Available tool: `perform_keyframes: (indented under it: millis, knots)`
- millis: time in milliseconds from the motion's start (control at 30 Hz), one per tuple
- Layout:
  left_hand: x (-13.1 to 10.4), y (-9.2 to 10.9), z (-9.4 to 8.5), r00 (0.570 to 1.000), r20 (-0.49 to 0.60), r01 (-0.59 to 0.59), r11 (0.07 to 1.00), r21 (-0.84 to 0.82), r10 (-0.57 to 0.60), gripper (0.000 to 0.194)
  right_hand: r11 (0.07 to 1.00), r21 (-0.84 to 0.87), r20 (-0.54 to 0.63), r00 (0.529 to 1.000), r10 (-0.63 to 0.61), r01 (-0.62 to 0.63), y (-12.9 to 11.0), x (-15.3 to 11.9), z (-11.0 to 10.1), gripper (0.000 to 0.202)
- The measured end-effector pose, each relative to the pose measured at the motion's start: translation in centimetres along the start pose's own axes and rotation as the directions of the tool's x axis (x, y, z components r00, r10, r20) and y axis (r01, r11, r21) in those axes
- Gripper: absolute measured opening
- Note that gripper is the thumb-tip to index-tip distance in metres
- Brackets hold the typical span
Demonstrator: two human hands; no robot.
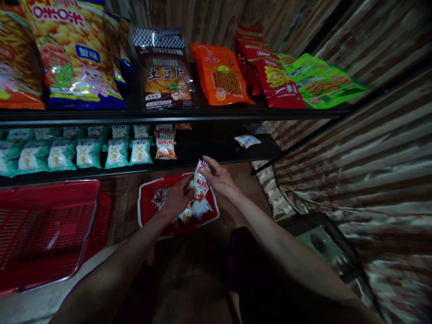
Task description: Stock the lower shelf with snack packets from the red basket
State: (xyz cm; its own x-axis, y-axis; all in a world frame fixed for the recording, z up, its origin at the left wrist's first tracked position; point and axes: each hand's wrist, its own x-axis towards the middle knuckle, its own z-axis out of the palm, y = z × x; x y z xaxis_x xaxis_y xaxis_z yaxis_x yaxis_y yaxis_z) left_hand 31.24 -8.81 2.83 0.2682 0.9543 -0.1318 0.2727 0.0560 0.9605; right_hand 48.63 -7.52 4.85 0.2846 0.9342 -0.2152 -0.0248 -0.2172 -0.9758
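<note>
Over a small red basket with a white rim, both my hands are at small white-and-red snack packets. My right hand grips a snack packet by its upper right side, thumb across its front. From the left, my left hand has thumb and fingers closed at the edge of the packets, just below the right hand's grip. Its fingertips are partly hidden, and whether one packet or two are held is hard to see. More loose packets lie inside the basket, partly covered by my left hand.
Green-and-white packets line the lower shelf, beside a few red-and-white packets and a lone white packet. Large snack bags stand on the upper shelf. A larger red basket is at left; corrugated curtain hangs right.
</note>
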Motion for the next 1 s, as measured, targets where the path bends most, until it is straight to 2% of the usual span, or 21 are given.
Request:
perform_keyframes:
  millis: [67, 133, 300, 433, 533, 600, 733, 800, 1000]
  knots:
    - [-0.1, 0.1, 0.0, 0.999, 0.02, -0.026, 0.999, 0.044, 0.026, 0.047, 0.989, -0.117, 0.05, 0.995, -0.089, 0.094, 0.5, 0.3, 0.0, 0.033]
    - [-0.2, 0.0, 0.0, 0.998, 0.032, -0.047, 0.996, 0.074, 0.044, 0.049, 0.981, -0.154, 0.071, 0.991, -0.112, 0.122, 0.8, 0.4, 0.0, 0.026]
    - [-0.2, 0.0, 0.2, 0.998, 0.033, -0.054, 0.995, 0.084, 0.051, 0.053, 0.999, -0.031, 0.014, 0.999, -0.031, 0.031, 0.2, 0.3, 0.1, 0.027]
    - [-0.3, 0.0, 0.8, 0.997, 0.047, -0.06, 0.998, -0.001, 0.06, 0.051, 0.999, 0.029, -0.082, 0.996, 0.031, -0.029, -0.5, 0.3, 0.3, 0.032]
    - [-0.5, 0.0, 1.1, 0.997, 0.042, -0.063, 0.997, -0.053, 0.065, 0.048, 0.998, 0.035, -0.106, 0.993, 0.048, -0.045, -0.8, 0.2, 0.3, 0.034]
    - [-0.5, 0.0, 1.0, 0.998, 0.029, -0.056, 0.997, -0.044, 0.057, 0.046, 1.0, 0.007, -0.081, 0.996, 0.026, -0.026, -1.1, 0.2, 0.2, 0.034]
    - [-0.6, 0.2, 0.3, 0.999, 0.019, -0.05, 0.999, -0.018, 0.051, 0.044, 0.998, -0.052, 0.075, 0.997, -0.016, 0.02, -1.9, 0.2, -0.4, 0.033]
    - [-0.6, 0.3, 0.0, 0.999, 0.011, -0.045, 0.998, -0.038, 0.045, 0.045, 0.997, -0.068, 0.097, 0.995, -0.014, 0.021, -2.0, 0.3, -0.7, 0.033]
    - [-0.9, 0.7, 0.8, 0.999, 0.009, -0.049, 0.999, -0.007, 0.049, 0.033, 0.997, -0.073, -0.149, 0.988, -0.049, 0.038, -0.8, 1.0, -0.6, 0.029]
